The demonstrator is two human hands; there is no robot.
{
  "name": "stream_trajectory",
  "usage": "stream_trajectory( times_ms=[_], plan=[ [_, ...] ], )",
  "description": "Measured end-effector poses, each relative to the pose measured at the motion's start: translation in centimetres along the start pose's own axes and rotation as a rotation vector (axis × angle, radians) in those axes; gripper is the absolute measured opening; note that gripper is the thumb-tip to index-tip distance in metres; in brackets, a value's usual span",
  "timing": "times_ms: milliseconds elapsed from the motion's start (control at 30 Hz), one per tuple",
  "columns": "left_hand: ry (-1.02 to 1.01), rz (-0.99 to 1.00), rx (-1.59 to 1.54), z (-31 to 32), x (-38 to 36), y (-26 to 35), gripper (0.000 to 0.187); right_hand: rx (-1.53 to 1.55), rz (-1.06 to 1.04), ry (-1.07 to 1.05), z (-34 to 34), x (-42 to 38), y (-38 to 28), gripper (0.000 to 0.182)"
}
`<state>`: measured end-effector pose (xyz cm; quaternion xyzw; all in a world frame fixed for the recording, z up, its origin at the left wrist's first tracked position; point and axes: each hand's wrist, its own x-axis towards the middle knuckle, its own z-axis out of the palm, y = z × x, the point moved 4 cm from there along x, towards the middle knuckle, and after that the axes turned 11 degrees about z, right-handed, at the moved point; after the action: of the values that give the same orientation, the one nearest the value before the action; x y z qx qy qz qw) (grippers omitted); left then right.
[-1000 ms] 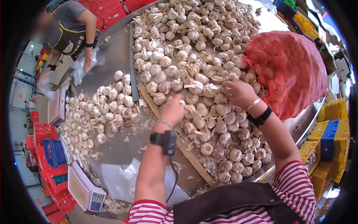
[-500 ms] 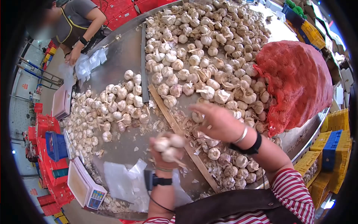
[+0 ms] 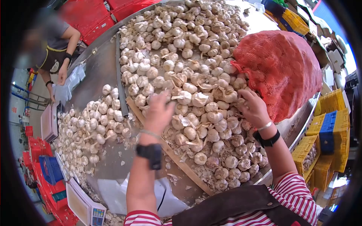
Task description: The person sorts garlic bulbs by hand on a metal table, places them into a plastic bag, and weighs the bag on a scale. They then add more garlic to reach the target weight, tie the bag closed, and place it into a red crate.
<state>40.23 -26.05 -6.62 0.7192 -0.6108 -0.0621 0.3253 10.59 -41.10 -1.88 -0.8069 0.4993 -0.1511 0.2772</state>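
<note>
My left hand (image 3: 159,115), slightly blurred, stretches over the near left part of the garlic heap (image 3: 203,100), above a wooden strip (image 3: 181,164). Its fingers are spread, and I see nothing held in them. At the heap's right side, my right hand (image 3: 256,109) reaches down among bulbs beside a red mesh sack (image 3: 281,71). Its fingers are bent but apart, with no bulb plainly gripped. Left of the strip lies a second group of cleaner, whiter garlic bulbs (image 3: 96,120). Clear plastic bags (image 3: 115,194) lie under my left forearm.
Two scales, one near (image 3: 81,203) and one farther (image 3: 49,122), stand along the left table edge. A grey divider (image 3: 120,79) continues the strip's line. Across the table, a co-worker's hands (image 3: 61,75) are by plastic bags. Yellow crates (image 3: 335,132) stand at right, red crates (image 3: 90,19) behind.
My left hand has left the spot above the plastic bags and reached forward to the heap; the bulbs it held no longer show. My right hand has moved right, towards the sack. The view has shifted.
</note>
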Motion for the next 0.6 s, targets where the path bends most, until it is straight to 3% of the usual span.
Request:
stream_trajectory(
  times_ms=[67,100,200,367,467,500,533,567,600],
  plan=[
    [-0.193,-0.059,0.091,4.1,1.6,2.7,0.056,-0.226,-0.191,0.081,0.2,1.3,-1.2,0.042],
    [-0.197,-0.050,0.093,5.4,1.9,3.2,0.056,-0.309,-0.178,0.001,1.0,1.9,-1.2,0.047],
    [-0.045,-0.149,0.071,7.0,1.5,2.9,0.061,-0.503,-0.039,-0.162,3.2,3.7,-1.0,0.046],
    [0.076,-0.152,-0.091,6.1,-1.5,1.8,0.063,-0.451,-0.124,-0.041,3.5,3.6,-0.9,0.047],
    [0.286,-0.187,-0.184,6.4,-4.5,-1.0,0.062,-0.130,-0.138,-0.016,3.2,3.3,0.9,0.041],
    [0.129,-0.308,-0.330,8.2,-5.3,-3.6,0.058,-0.088,-0.046,-0.004,2.3,2.8,0.4,0.037],
    [0.221,-0.194,-0.162,6.1,-5.6,-0.9,0.053,0.053,0.038,-0.048,3.1,3.2,2.4,0.037],
    [0.216,-0.077,-0.110,4.6,-5.6,1.0,0.053,0.375,0.272,-0.208,3.1,2.6,2.4,0.037],
    [0.175,-0.048,-0.140,5.1,-6.0,1.5,0.054,0.584,0.110,-0.167,3.5,2.9,3.3,0.039]
  ],
)
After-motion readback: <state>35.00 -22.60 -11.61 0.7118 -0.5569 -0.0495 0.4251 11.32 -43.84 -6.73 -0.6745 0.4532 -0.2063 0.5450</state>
